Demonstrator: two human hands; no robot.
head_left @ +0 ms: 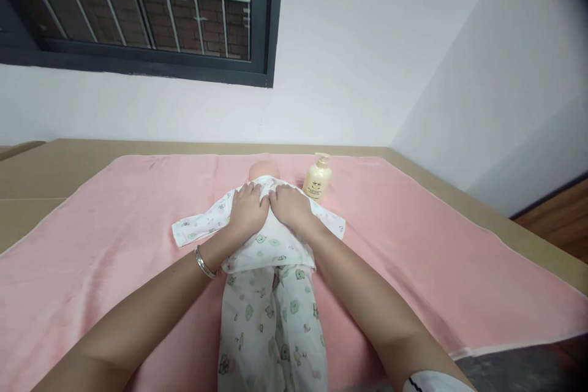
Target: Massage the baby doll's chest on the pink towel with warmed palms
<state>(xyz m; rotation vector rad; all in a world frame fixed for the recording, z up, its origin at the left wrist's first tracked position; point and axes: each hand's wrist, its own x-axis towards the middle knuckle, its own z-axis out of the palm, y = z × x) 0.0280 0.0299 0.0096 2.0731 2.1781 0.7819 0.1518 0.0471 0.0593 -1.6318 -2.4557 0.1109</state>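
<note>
1. Doll lies on the pink blanket, already dressed in printed pyjamas.
2. Left hand and right hand rest flat on its back or chest, fingers extended, gripping nothing.
3. Pump bottle stands untouched.

The white-clothed soft doll lies mid-pink fabric blanket, pale-yellow plastic pump bottle standing right of its rounded head!

Trousers ran off lower edge. Lettering on bottle (small, dark) was too tiny to read. Left hand and right hand covered part of shirt. Window was cut off at top, left.
</note>
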